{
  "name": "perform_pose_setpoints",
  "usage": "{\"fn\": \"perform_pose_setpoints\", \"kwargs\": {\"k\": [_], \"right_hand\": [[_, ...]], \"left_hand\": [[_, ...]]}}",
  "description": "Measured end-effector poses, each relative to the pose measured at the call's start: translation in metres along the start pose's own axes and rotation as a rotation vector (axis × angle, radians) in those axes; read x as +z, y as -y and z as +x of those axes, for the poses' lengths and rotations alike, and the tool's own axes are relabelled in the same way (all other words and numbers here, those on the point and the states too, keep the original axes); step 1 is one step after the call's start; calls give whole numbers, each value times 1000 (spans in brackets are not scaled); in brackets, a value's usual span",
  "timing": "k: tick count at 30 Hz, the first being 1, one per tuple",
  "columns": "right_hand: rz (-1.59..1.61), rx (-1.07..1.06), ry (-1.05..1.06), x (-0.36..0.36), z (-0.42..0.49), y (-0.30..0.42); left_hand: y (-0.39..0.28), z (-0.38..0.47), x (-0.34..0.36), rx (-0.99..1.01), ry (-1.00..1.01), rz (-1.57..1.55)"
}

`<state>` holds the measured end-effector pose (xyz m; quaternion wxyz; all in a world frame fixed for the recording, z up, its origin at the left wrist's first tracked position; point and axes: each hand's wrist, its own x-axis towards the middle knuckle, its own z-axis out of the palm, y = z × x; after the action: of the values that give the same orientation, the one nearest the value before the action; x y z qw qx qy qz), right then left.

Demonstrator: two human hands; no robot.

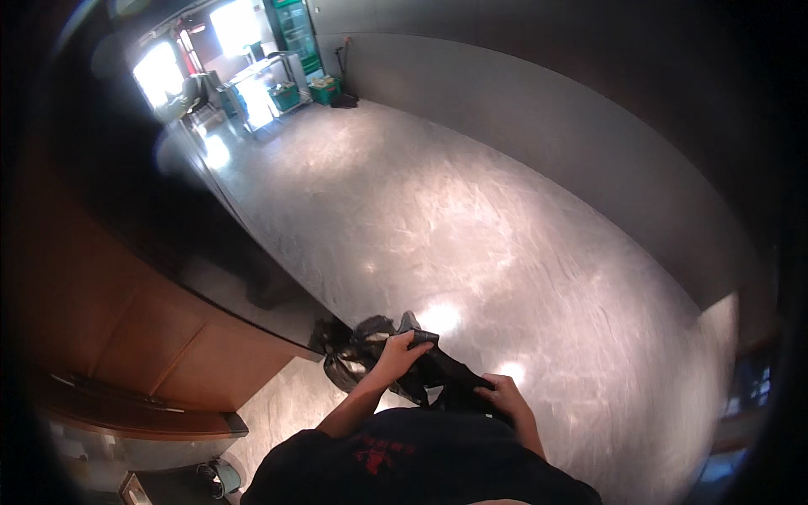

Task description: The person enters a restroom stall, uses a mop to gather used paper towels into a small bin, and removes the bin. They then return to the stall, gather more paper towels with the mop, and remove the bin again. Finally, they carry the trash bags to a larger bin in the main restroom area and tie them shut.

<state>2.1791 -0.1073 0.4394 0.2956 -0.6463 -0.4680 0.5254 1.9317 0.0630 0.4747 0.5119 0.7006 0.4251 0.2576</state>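
Note:
My left hand (403,353) is closed around a rolled or bunched part of black plastic film, which looks like a bin bag. My right hand (502,391) grips another part of the same black plastic (451,372), lower and to the right. The plastic stretches between both hands in front of my dark shirt. Beyond and left of my left hand, bulging black plastic bags (344,369) sit low by the corner of a dark panel; whether they join the piece in my hands cannot be told.
A brown wooden cabinet (145,328) stands at left, with a small bin (226,478) below it. A grey wall (505,95) curves along the right. Far off are green crates (325,91), a long-handled dustpan (344,101), a glass-door fridge (297,31) and a cart (259,95) on the shiny floor.

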Motion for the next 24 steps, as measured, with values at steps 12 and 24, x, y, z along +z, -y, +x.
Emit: {"fn": "perform_pose_setpoints", "kwargs": {"k": [12,24], "right_hand": [[-425,-247,216,-135,501,98],[-468,-75,-119,-188,813,243]], "left_hand": [[63,293,-143,-201,-831,-431],[152,612,-382,-90,-720,-85]]}}
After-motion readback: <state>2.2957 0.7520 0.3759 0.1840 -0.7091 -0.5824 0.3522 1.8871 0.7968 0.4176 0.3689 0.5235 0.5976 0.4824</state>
